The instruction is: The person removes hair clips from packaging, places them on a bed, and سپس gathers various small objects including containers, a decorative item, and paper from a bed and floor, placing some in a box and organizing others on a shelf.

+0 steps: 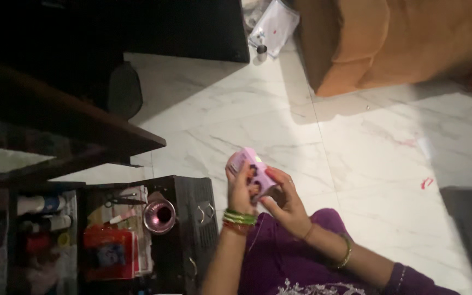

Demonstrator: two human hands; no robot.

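Observation:
Both of my hands hold a small pink-purple box (pixel 253 166) with a picture on its side, above my lap. My left hand (pixel 240 188) grips its left side, fingers curled over the top edge; green and red bangles ring that wrist. My right hand (pixel 286 205) supports the box from below and to the right, thumb against its lower face. I sit on the white marble floor (pixel 356 142) in a purple garment (pixel 285 257).
A dark open drawer unit (pixel 184 229) stands at my left, holding a shiny metal cup (pixel 158 216), scissors (pixel 120 200), a red packet (pixel 110 252) and bottles (pixel 42 205). A dark table edge (pixel 83 123) juts above it. An orange-brown cushion (pixel 389 41) and a clear plastic bag (pixel 273 24) lie farther off.

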